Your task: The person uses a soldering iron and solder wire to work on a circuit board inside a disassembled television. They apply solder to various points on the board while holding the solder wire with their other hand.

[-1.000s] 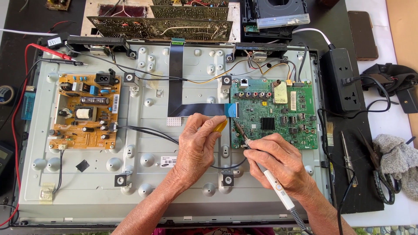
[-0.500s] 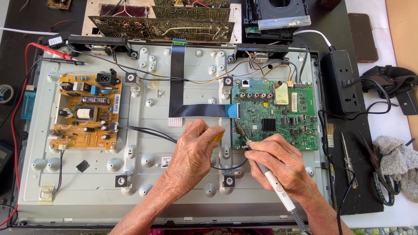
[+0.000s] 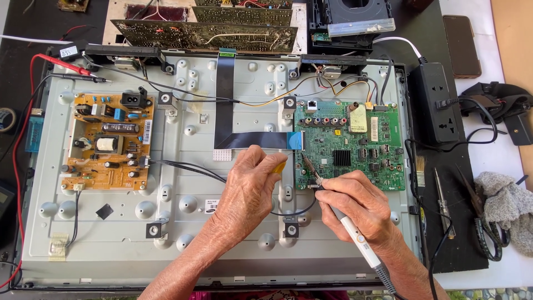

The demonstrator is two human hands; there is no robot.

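Observation:
An opened flat-screen panel lies face down, its grey metal back plate exposed. A green main board sits at the right, and an orange power board at the left. My right hand grips a white soldering iron; its tip rests at the green board's lower left edge. My left hand is closed around a small yellow-handled tool just left of that board. A black flat ribbon cable runs from the top down to a blue connector on the green board.
Old circuit boards lean at the top. Red and black meter probes lie at the upper left. A black power strip, a phone, a brush, a screwdriver, pliers and a grey rag sit at the right.
Both hands stay at the green board's lower left corner. The left hand has shifted slightly, and the iron's tip has barely moved.

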